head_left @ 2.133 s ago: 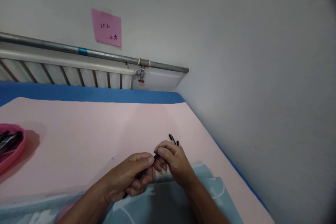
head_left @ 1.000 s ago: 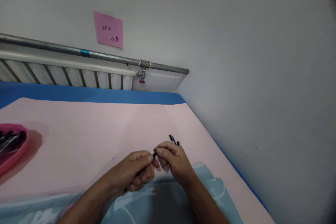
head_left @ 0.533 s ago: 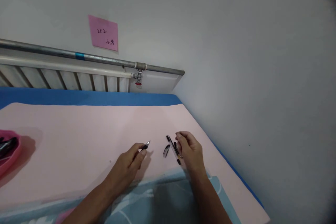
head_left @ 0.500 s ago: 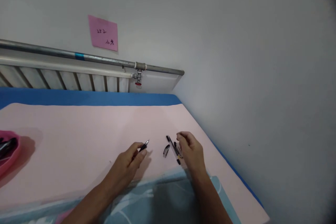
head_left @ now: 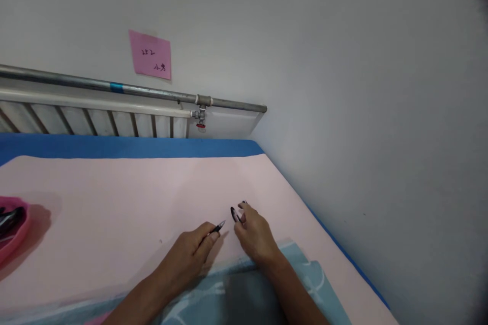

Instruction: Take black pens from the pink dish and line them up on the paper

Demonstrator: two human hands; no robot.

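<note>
My left hand (head_left: 192, 251) rests on the pink sheet (head_left: 125, 203) and grips a black pen (head_left: 217, 227), whose uncapped tip points up and to the right. Just to its right, my right hand (head_left: 253, 233) has its fingertips pinched on a small black pen cap (head_left: 234, 214). The other pens that lay here are now hidden under my right hand; only a dark tip (head_left: 244, 202) shows above the fingers.
A pink tray (head_left: 15, 228) with dark pens sits at the left edge. A blue mat (head_left: 125, 146) borders the pink sheet at the back and right. A light blue patterned cloth (head_left: 244, 294) lies under my forearms. Behind are a radiator (head_left: 95, 119), a pipe and a pink note (head_left: 150, 55).
The hands, joined on one pen, came apart: the left kept the uncapped pen. The right moved to the loose pens, then left onto the cap.
</note>
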